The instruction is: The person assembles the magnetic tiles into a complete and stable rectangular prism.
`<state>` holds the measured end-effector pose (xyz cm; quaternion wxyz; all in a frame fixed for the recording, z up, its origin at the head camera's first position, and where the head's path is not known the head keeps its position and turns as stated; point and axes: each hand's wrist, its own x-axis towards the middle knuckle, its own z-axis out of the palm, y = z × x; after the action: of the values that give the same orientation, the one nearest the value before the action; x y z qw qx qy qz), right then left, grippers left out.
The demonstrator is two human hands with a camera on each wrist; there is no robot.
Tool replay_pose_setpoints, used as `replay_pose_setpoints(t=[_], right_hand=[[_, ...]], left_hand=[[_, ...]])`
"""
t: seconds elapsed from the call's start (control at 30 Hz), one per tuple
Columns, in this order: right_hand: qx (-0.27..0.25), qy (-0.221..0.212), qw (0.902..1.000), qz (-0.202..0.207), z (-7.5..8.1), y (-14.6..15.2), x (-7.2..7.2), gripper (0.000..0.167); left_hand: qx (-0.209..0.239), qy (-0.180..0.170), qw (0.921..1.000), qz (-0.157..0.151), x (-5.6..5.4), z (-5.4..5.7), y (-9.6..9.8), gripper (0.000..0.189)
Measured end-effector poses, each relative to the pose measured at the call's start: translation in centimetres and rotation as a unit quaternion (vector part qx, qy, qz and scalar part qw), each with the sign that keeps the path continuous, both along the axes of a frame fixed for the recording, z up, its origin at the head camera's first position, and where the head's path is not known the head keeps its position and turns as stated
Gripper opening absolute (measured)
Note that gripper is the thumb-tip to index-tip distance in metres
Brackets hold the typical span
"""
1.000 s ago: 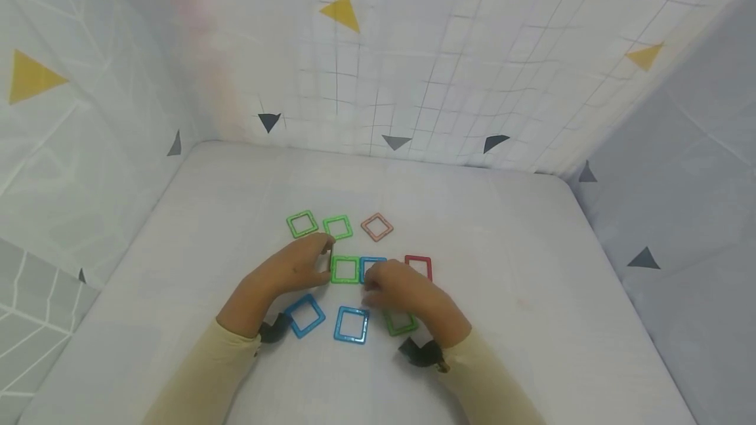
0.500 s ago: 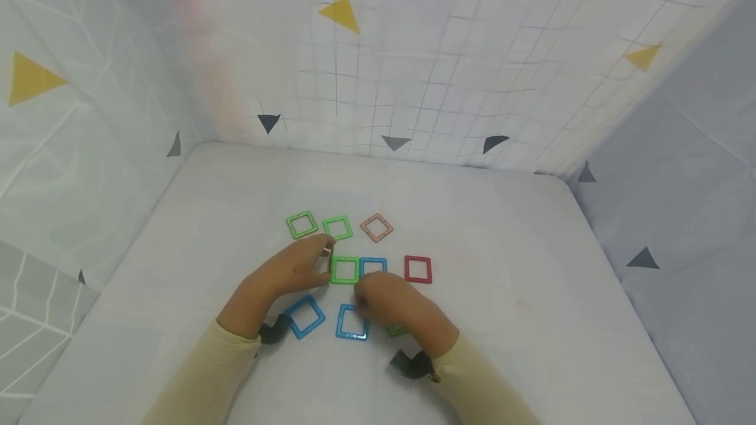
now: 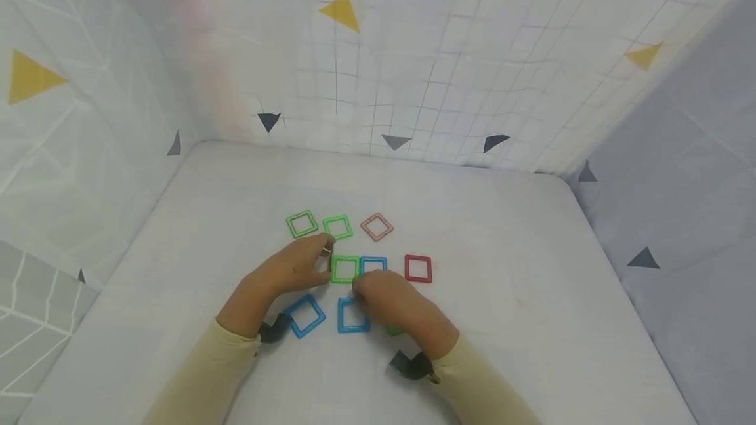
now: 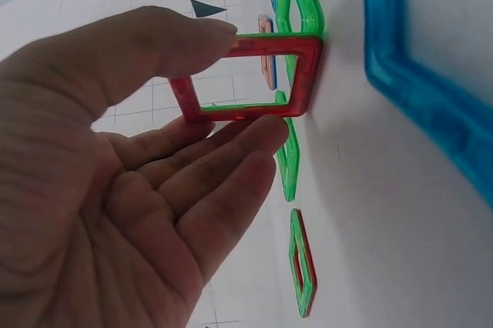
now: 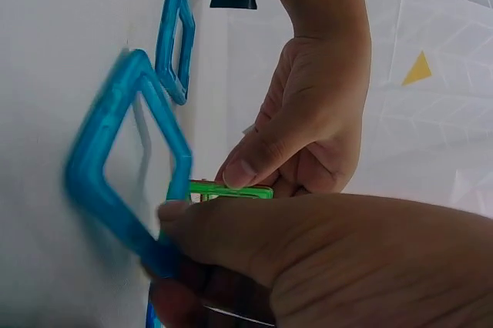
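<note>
My left hand holds a square magnetic tile on its edge between thumb and fingers; it shows red in the left wrist view and green in the right wrist view. It stands along the left side of a green tile lying flat. A flat blue tile adjoins that green one, its near part hidden by my right hand. Thumb and fingers of the right hand pinch the corner of another blue tile, tilted just in front of the flat pair. Part of a green tile shows under the right hand.
Behind the hands lie two green tiles, one at left and one beside it, and an orange tile. A red tile lies to the right, a blue tile near the left wrist. White walls enclose the table.
My right hand has come back from the flat blue tile, uncovering the red one, and taken hold of the near blue tile, which has shifted slightly away from me. The left hand stays put.
</note>
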<state>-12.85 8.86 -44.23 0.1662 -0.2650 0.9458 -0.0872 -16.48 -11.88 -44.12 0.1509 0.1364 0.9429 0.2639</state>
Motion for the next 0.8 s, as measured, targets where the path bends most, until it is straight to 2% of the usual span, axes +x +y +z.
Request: replay_pose_setpoints(t=[0.27,0.8], right_hand=[[-0.056,0.024,0.9980,-0.018,0.12,0.00,-0.18,0.028],[-0.081,0.110,0.9904,0.016,0.58,0.03,-0.67,0.030]], left_hand=[[0.002,0.003,1.0000,-0.004,-0.01,-0.01,-0.10,0.063],[-0.002,-0.013,0.9999,-0.010,-0.21,0.21,-0.22,0.064]])
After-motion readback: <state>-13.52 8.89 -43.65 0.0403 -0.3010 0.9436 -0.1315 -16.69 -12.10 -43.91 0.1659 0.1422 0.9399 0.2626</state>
